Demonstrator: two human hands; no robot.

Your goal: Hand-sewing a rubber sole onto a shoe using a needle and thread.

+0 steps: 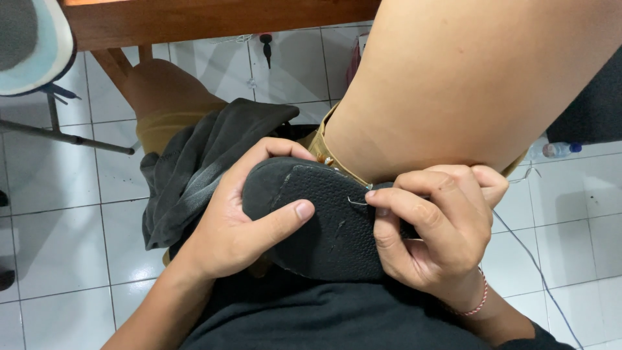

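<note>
Both hands meet at mid-frame on a black shoe sole (324, 227): the left hand (243, 220) is wrapped around its toe end, thumb pressed flat, while the right hand (434, 227) pinches a needle (357, 201) at its edge.

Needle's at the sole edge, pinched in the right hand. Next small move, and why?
Probably draw the needle clear of the black sole. The right hand pinches it at the sole's edge with the tip showing, while the left hand braces the sole, thumb pressed flat nearby, so a short pull looks supported.
</note>
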